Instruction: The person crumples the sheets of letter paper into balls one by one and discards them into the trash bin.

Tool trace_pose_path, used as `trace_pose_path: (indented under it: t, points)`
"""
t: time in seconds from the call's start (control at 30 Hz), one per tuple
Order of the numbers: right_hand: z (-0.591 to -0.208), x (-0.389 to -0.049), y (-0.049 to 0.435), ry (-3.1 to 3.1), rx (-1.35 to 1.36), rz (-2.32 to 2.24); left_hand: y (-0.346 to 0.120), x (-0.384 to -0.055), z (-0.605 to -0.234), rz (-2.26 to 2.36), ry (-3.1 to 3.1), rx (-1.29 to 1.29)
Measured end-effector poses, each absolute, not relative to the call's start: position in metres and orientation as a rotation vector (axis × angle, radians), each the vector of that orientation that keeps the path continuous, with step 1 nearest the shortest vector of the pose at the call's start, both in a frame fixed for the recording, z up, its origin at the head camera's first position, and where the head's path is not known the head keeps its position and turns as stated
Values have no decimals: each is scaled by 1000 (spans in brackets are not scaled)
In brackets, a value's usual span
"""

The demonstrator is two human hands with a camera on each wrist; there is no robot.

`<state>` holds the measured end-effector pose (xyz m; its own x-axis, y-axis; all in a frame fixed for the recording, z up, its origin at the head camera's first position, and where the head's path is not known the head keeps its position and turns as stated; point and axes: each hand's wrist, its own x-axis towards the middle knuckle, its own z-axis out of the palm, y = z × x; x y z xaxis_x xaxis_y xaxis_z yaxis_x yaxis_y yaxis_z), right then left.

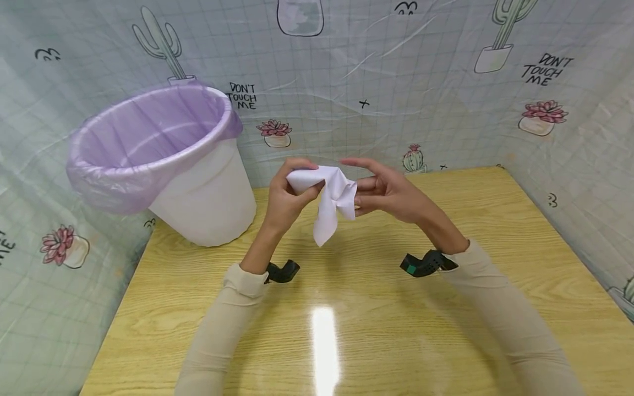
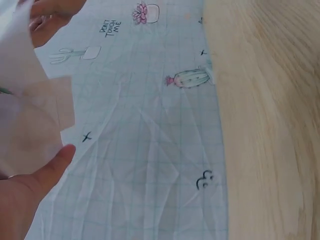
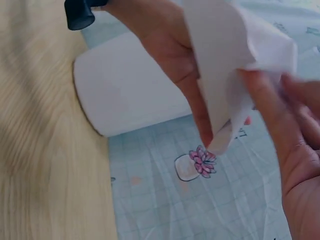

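Note:
A sheet of white paper [image 1: 329, 190], folded and creased with a pointed flap hanging down, is held up over the table. My left hand [image 1: 289, 195] pinches its left end, thumb in front and fingers at the top edge. In the left wrist view the thumb [image 2: 55, 165] lies along the paper [image 2: 30, 105]. My right hand [image 1: 391, 190] is at the paper's crumpled right side, fingers spread and loosely bent, the upper one stretched out; some fingertips are hidden behind the edge. In the right wrist view blurred fingers [image 3: 272, 110] touch the paper [image 3: 220, 55].
A white bin [image 1: 208, 198] with a purple liner bag [image 1: 153, 121] stands at the back left of the wooden table [image 1: 396, 341]. A cactus-print sheet [image 1: 346, 77] hangs behind and along both sides. Black wrist devices [image 1: 421, 264] sit under both forearms.

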<state>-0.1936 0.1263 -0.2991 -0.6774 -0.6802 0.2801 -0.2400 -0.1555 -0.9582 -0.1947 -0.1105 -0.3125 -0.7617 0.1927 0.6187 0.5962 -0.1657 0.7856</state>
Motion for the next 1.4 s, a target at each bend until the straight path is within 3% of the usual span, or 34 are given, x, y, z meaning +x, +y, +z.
trace_pose_path:
  t: [0.27,0.5,0.67,1.03,1.17,1.4]
  points:
    - [-306,-195,106,2386,-1216,-1885,-102,-206,-325,-2028,-1938,-1032]
    - [-288,-180,97,2606,-1193,-1891,-104,-202,-320,-2309,-1983,-1241]
    - [-280,-175,91,2716,-1121,-1969,-102,-198,-319,-2227,-2153,-1280]
    - [-289,-185,89,2993,-1122,-2039,-85,-200,-321,-1931,-2110,-1045]
    - [-296,-199,102,2828,-1066,-1884,-87,-194,-314,-1824,-2069,-955]
    - [-284,-201,121,2140,-737,-1767,-98,-190,-314,-1774,-2041,-927]
